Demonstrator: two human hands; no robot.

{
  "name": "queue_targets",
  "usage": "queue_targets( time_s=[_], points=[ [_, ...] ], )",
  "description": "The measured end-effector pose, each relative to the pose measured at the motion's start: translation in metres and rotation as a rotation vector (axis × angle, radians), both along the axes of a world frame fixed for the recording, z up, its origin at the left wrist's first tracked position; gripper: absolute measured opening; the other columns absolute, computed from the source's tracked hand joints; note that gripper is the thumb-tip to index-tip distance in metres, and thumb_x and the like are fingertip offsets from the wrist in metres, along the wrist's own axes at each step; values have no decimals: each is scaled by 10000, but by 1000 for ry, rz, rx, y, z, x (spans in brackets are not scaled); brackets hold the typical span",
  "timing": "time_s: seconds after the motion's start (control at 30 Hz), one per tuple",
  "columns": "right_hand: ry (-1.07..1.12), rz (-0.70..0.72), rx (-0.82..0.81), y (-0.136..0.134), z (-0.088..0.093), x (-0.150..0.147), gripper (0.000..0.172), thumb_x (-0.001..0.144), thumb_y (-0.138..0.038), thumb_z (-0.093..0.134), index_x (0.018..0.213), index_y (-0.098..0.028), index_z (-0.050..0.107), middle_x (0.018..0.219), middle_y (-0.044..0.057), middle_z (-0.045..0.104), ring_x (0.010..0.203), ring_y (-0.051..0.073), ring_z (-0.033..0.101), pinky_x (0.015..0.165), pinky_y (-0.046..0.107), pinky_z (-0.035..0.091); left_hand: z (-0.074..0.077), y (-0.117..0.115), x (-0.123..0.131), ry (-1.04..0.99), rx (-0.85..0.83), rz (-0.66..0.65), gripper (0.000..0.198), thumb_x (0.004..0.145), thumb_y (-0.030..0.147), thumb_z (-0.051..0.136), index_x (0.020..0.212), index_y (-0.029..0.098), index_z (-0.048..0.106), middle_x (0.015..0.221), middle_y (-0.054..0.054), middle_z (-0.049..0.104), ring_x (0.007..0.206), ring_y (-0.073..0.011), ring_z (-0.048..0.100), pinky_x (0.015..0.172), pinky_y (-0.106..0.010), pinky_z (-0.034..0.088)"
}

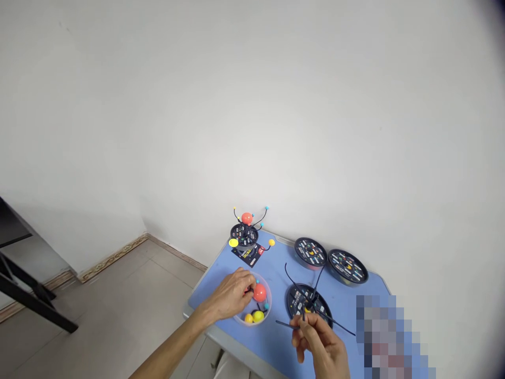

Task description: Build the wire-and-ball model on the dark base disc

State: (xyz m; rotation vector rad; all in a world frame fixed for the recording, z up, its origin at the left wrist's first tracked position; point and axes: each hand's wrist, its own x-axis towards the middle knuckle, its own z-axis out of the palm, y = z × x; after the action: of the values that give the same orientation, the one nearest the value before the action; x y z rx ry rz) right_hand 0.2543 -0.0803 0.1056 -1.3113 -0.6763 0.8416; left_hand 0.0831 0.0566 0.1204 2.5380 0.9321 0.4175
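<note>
My left hand (233, 292) reaches into a clear round bowl (270, 304), its fingers closed beside a red ball (259, 292); what they pinch is hidden. Yellow and orange balls (258, 316) and small blue ones lie in the bowl too. Pinched in my right hand (321, 339) is a thin black rod, in front of a round black base (294, 300) with printed labels. Several curved black rods (343, 327) spread out from the middle of that base.
At the blue table's (272, 337) back left stands an assembled model (244, 235) with coloured balls, over a dark card (249, 256). Two more round black bases (311, 252) sit along the back right. A pixelated patch covers the right side.
</note>
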Motion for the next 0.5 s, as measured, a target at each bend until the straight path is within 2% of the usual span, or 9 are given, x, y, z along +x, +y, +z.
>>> queue_targets(
  time_s=[0.1,0.2,0.27,0.37,0.5],
  points=[
    [-11,3,-1,2,-3,-1,391,709,-558,721,654,-175,658,486,-3,558,412,117,453,421,242,373,4,-2,1,62,-53,-184,324,789,21,486,847,253,704,803,-15,617,853,-198,566,891,-316,422],
    [-22,-4,-16,5,-6,-2,399,702,-572,716,653,-180,659,494,0,556,414,122,449,409,249,373,5,-2,6,120,-65,-268,360,724,-17,530,755,285,724,766,-6,608,866,-211,568,1019,-362,352],
    [-33,-3,-38,6,-7,-2,406,703,-585,706,653,-184,662,494,0,551,418,128,452,409,253,377,5,0,9,128,-68,-261,330,691,-15,580,702,287,713,762,-6,604,927,-230,559,1031,-362,344],
    [-49,10,-62,6,-7,-3,401,712,-588,695,656,-191,668,493,-3,548,419,131,456,419,259,385,3,5,9,163,-26,-192,245,685,14,630,622,248,669,789,-37,599,988,-266,535,959,-357,389],
    [-34,13,-59,5,-6,-2,374,731,-562,692,662,-195,671,504,-8,550,428,125,459,425,249,384,6,12,3,172,-17,-123,239,757,43,570,719,244,693,833,-58,608,935,-253,550,817,-318,429]
  ],
)
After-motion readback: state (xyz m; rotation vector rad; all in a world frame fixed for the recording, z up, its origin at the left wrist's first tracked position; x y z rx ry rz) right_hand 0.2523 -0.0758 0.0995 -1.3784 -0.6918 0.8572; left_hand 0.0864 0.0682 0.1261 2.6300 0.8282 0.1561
